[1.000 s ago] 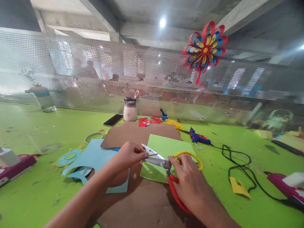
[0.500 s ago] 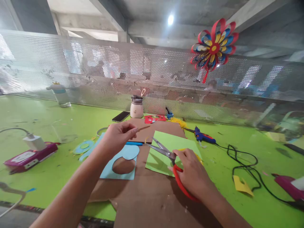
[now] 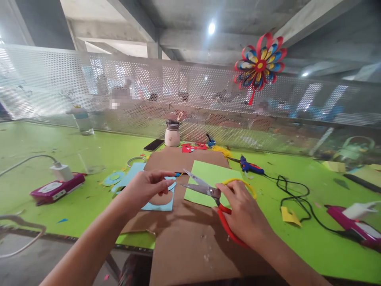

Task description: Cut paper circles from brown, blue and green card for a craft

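Observation:
My right hand (image 3: 242,206) grips scissors (image 3: 212,192) with one red and one yellow handle loop. Their blades stand apart, tips pointing left above a light green paper sheet (image 3: 198,174). To the left of the tips is my left hand (image 3: 151,184), thumb and index finger close together; whatever is between them cannot be made out. Beneath that hand lies light blue paper (image 3: 165,207) with a round cutout, partly hidden. The blue end of a pen (image 3: 177,174) shows just past the left fingertips. Brown cardboard (image 3: 184,238) lies under the papers.
A phone (image 3: 153,145), a pale bottle (image 3: 172,137) and red cut paper (image 3: 193,147) sit at the back. A blue glue gun (image 3: 251,166) trails a black cord on the right. Purple power strips (image 3: 58,188) lie at both sides. A paper flower (image 3: 260,65) hangs above.
My left hand has come down and slightly right, closer to the scissors; the thin brown strip seen in its fingers no longer shows. The scissors stay open, and the camera view has shifted.

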Available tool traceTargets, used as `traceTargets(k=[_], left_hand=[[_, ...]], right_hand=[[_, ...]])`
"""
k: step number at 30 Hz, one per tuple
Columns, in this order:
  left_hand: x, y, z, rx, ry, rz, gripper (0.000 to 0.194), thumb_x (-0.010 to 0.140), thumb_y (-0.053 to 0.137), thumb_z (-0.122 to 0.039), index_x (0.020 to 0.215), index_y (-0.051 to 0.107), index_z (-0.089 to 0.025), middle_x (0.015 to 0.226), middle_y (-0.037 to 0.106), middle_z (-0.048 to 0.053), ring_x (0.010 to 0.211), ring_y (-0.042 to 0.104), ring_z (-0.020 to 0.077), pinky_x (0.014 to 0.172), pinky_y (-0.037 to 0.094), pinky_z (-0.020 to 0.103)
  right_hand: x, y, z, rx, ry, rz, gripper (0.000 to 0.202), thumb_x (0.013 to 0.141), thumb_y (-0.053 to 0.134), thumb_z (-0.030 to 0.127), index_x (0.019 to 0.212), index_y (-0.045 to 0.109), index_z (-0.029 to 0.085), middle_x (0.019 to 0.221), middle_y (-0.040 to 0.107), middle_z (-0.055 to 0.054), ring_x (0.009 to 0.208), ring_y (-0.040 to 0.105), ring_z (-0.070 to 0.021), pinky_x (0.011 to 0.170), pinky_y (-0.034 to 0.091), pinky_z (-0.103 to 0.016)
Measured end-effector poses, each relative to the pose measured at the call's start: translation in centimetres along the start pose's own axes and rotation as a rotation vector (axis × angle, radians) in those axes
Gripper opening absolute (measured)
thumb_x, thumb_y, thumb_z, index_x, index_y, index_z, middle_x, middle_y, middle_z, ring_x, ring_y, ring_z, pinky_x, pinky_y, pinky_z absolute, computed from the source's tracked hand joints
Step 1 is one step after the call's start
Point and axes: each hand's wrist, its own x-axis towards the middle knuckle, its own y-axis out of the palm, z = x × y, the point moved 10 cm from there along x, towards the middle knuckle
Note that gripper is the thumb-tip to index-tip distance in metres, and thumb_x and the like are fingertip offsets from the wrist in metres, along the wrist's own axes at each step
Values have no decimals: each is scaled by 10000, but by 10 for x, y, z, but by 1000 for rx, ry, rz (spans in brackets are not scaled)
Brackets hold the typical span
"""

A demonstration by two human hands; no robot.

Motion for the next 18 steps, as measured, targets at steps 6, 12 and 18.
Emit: traceTargets(k=[6,12,18], left_hand=[[5,26,2,183,21,149,324,712,658,-444,781,689,-129,543,518,-21,519,392,103,507,284,244],[0,23,-17,346,187,55,287,766,577,-439,701,637,-165,552,503,-24,524,411,118,502,302,240],[-68,-1,7,561,230,61,301,809,546,-450,640,607,-209,591,572,-34,574,511,126,533,382,209]], right_hand=[[-17,-11,8,-40,-52,-3,458,773,664,214,1213,561,137,978,506,-122,950,498,-304,824,478,-465],[-25,-16,4,-13,5,16,456,767,681,211,1204,572,141,981,518,-119,936,508,-293,820,484,-448],[-28,-13,-24,59,161,66,411,763,691,223,1160,614,145,988,552,-121,960,527,-287,867,473,-430]])
